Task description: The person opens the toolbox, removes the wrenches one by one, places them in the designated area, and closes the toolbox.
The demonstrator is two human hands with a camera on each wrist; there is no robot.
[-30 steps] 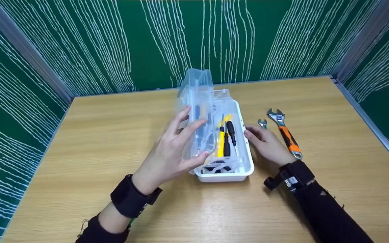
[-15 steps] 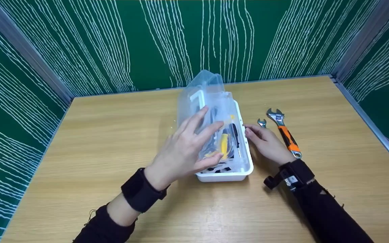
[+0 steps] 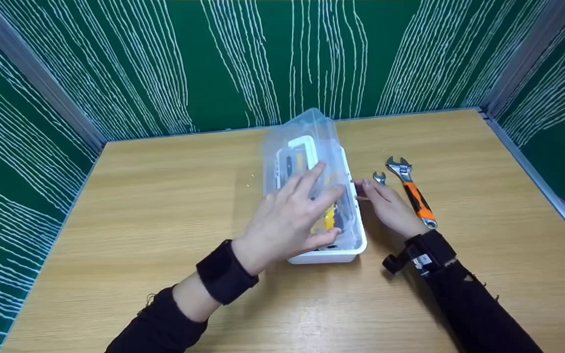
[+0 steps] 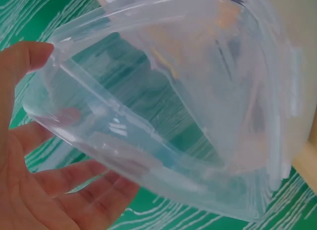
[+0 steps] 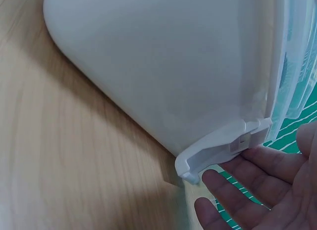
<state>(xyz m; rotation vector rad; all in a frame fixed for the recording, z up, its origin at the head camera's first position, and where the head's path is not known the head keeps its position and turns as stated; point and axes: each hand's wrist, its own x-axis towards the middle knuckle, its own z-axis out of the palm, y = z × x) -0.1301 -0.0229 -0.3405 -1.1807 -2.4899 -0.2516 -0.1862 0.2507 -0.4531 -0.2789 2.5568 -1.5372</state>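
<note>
The white toolbox [image 3: 325, 258] stands lengthwise on the table, its clear lid [image 3: 320, 128] tilted partway over the inside. My left hand [image 3: 287, 215] holds the lid at its rim; in the left wrist view the thumb [image 4: 37, 56] bends at one corner and the fingers spread along the outside. Yellow and black tools [image 3: 330, 218] show blurred through the plastic. Beside the box's right wall is my right hand [image 3: 393, 211]. In the right wrist view its fingers [image 5: 257, 178] touch the white latch [image 5: 213, 146], which hangs out from the box wall.
Right of the box lie an orange-and-black adjustable wrench [image 3: 412, 193] and a small wrench [image 3: 379, 177], partly hidden by the right hand. Green panels with white streaks [image 3: 233, 59] enclose the wooden table [image 3: 165, 196] at the back and sides.
The lid has swung rightward from nearly upright to lean over the box, the left hand moving with it. At the box's right side, the latch has come outward at the right hand's fingers.
</note>
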